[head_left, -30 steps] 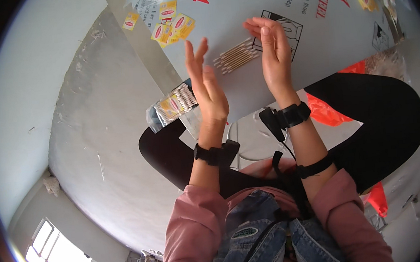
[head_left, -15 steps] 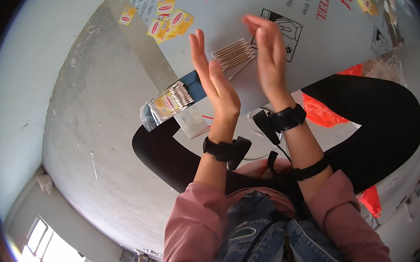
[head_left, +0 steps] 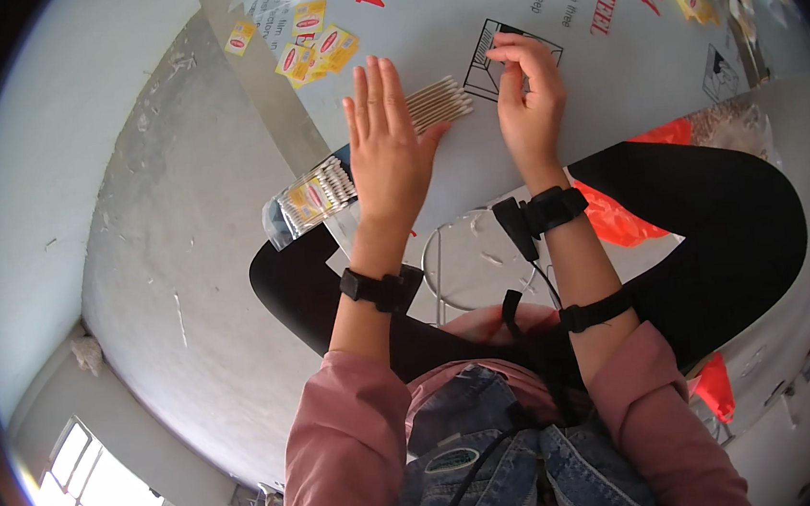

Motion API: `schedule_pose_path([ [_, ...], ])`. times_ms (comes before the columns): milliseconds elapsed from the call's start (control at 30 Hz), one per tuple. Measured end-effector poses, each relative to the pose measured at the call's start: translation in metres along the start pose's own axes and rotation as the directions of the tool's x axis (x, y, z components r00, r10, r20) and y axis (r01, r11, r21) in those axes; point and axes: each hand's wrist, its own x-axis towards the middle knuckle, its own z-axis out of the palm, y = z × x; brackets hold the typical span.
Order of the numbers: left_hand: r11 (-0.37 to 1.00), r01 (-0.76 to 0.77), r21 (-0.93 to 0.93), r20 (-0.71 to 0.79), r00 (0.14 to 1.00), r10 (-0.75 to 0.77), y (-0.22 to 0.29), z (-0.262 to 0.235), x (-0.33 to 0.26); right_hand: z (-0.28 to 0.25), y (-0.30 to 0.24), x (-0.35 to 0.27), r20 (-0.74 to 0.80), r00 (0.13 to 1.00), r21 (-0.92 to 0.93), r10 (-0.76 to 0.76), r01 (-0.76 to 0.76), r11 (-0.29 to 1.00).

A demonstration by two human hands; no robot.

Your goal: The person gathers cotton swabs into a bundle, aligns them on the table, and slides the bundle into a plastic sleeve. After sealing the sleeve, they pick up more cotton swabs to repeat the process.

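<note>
While both bare hands reach over the grey, film-covered metal table [head_left: 479,158], a flat row of thin wooden cotton swabs with pale tips [head_left: 437,106] lies between them, to the right of the left hand [head_left: 388,163] and to the left of the right hand [head_left: 531,97]. The row's long axis slants from lower left to upper right, one set of tips pointing toward the right hand, the other set hidden behind the left fingers. The left hand is the nearer: it is flat and unclenched, back upward, fingers stretched forward and thumb spread along the row's near side, overlapping it in view; whether it presses on the swabs I cannot tell. The right hand stands apart from the tips, fingers loosely curled, with nothing visible in its grasp. Just beside the left hand's outer edge sits a clear plastic packet of white-tipped swabs with a yellow card [head_left: 314,203], overhanging the table's edge
</note>
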Motion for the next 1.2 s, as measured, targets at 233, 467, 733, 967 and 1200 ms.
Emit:
schedule_pose_path([
  [233, 0.958, 0.136, -0.253, -0.154, 0.972, -0.178, 0.022, -0.006, -0.029, -0.002, 0.003, 0.0, -0.015, 1.0, 0.018, -0.012, 0.012, 1.0],
  [467, 0.983, 0.086, 0.16, 0.03, 0.995, -0.092, 0.026, 0.024, -0.027, -0.002, 0.002, -0.001, 0.055, 0.998, 0.054, 0.008, -0.011, 0.998],
  [733, 0.959, 0.08, 0.272, 0.061, 0.993, -0.1, 0.025, 0.027, -0.026, -0.002, 0.006, -0.003, 0.19, 0.982, 0.115, -0.014, -0.008, 0.993],
  [967, 0.97, 0.106, 0.218, 0.062, 0.991, -0.122, 0.025, 0.026, -0.026, -0.003, 0.002, -0.005, 0.286, 0.958, -0.044, -0.018, 0.032, 0.999],
  [1200, 0.98, 0.107, 0.167, 0.049, 0.992, -0.116, 0.025, 0.024, -0.026, -0.005, 0.003, -0.004, 0.351, 0.935, -0.093, -0.041, 0.079, 0.993],
])
